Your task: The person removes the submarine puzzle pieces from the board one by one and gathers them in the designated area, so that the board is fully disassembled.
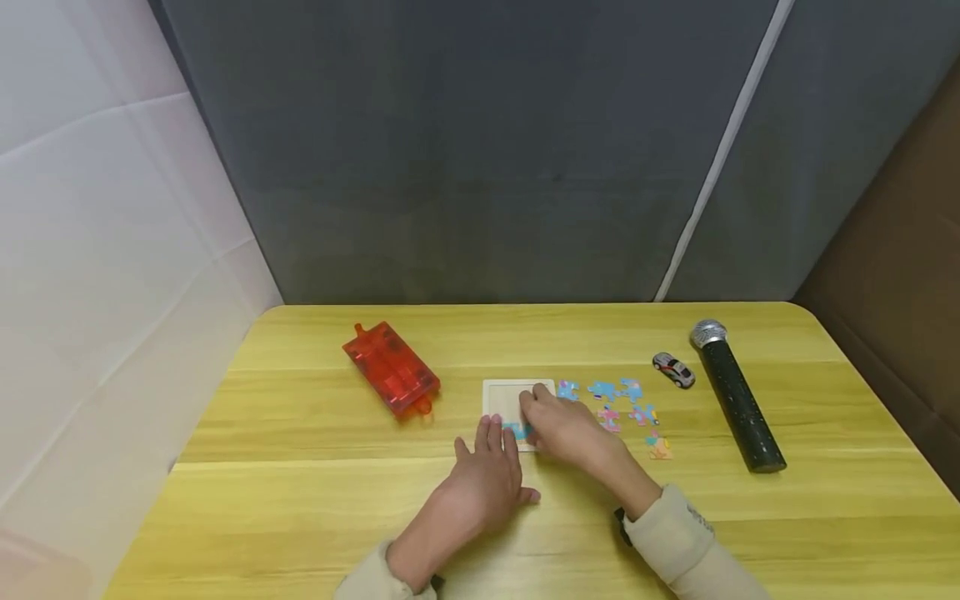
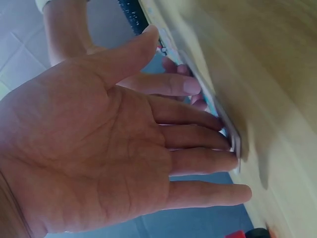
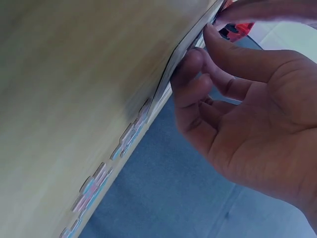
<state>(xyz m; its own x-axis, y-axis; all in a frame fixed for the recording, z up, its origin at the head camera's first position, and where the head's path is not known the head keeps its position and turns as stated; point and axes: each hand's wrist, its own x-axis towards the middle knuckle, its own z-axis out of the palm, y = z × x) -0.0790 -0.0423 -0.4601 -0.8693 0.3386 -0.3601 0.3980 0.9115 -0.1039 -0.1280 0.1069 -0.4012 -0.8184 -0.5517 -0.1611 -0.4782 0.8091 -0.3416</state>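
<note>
A pale wooden puzzle tray [image 1: 501,398] lies flat at the table's middle, with a blue piece [image 1: 517,431] set in its near part. My left hand [image 1: 491,467] is flat and palm down, its straight fingertips [image 2: 233,141] against the tray's near left edge [image 2: 237,148]. My right hand [image 1: 562,425] reaches over the tray from the right. Its bent fingers [image 3: 190,62] touch the tray's face [image 3: 166,82], and thumb and forefinger nearly meet there. Whether a piece sits between them is hidden. Loose blue and pink pieces [image 1: 615,404] lie just right of the tray.
A red translucent plastic case [image 1: 390,379] lies to the left of the tray. At the right are a small toy car [image 1: 672,369] and a dark microphone [image 1: 738,400]. Grey and white fabric walls close in the table [image 1: 300,500] at the back and left.
</note>
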